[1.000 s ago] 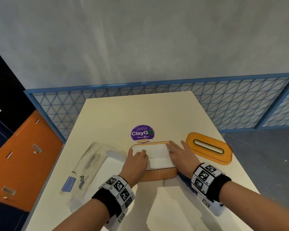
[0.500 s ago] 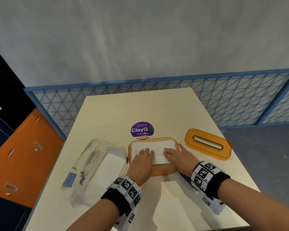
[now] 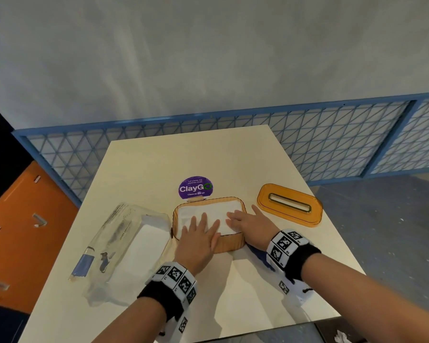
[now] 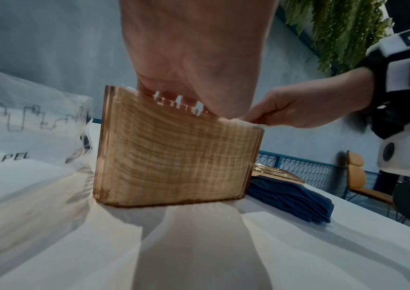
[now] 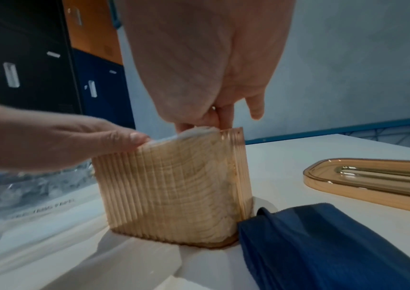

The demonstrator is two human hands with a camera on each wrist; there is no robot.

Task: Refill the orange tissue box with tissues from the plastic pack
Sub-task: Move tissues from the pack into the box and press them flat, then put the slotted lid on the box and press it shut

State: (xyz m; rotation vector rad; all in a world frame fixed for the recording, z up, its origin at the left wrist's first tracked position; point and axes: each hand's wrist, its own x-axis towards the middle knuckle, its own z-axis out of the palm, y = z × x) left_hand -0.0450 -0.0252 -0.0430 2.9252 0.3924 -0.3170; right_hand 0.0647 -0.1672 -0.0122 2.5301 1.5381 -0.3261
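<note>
**Both hands flat on the tissues in the open box**

The left hand lies palm down with fingers straight and slightly spread, its grip open, pressing on the white tissues that fill the orange tissue box. The right hand is likewise flat, fingers extended and close together across the right part of the stack, thumb out toward the box's right wall; it grasps nothing. Both forearms reach in from the near edge of the desk, wrists low, each wearing a black band with patterned markers.

The box stands open in the middle of the desk, just in front of a purple round sticker. In the wrist views the stacked tissues show through its ribbed translucent wall and rise to the rim. Its orange lid, with a slot, lies apart to the right. The clear plastic pack lies to the left of the box, some white tissues inside. A dark blue cloth lies against the box's near right corner.
</note>
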